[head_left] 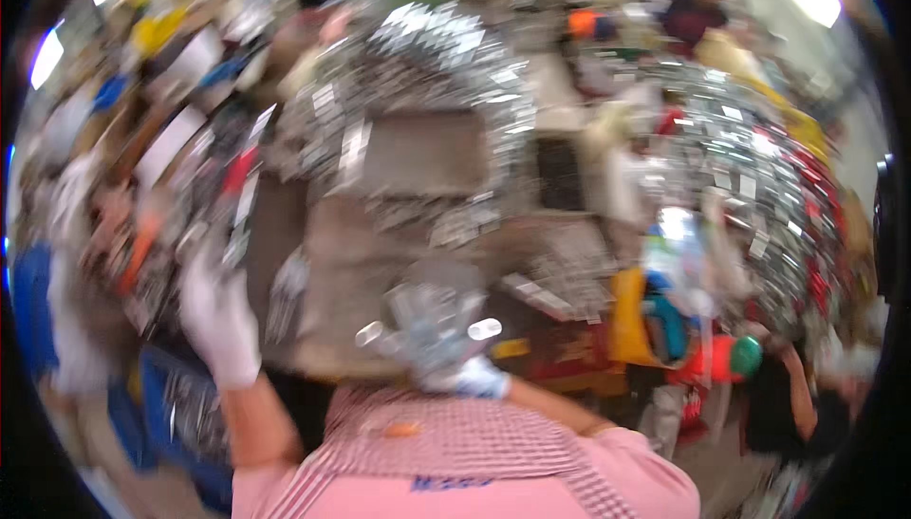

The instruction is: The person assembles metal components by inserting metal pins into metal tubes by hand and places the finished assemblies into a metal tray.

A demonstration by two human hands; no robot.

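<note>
Right hand [479,377], 6 o'clock, should steady the grey pieces [432,320]; left hand [220,320], 8 o'clock. Blurred: cannot tell either's finger spread or hold.

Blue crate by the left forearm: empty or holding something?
Holding something: greyish pieces show inside the blue crate. Blur hides what they are and how full it is.

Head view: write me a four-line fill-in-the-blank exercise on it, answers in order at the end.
1. The gloves on the left hand and the right hand are coloured ____.
2. The hand nearer to the blurred greyish cluster is the person's ____ one.
3. The crate at the picture's lower left is coloured ____.
4. The person's shirt is coloured ____.

Missing words: white; right; blue; pink.
</note>
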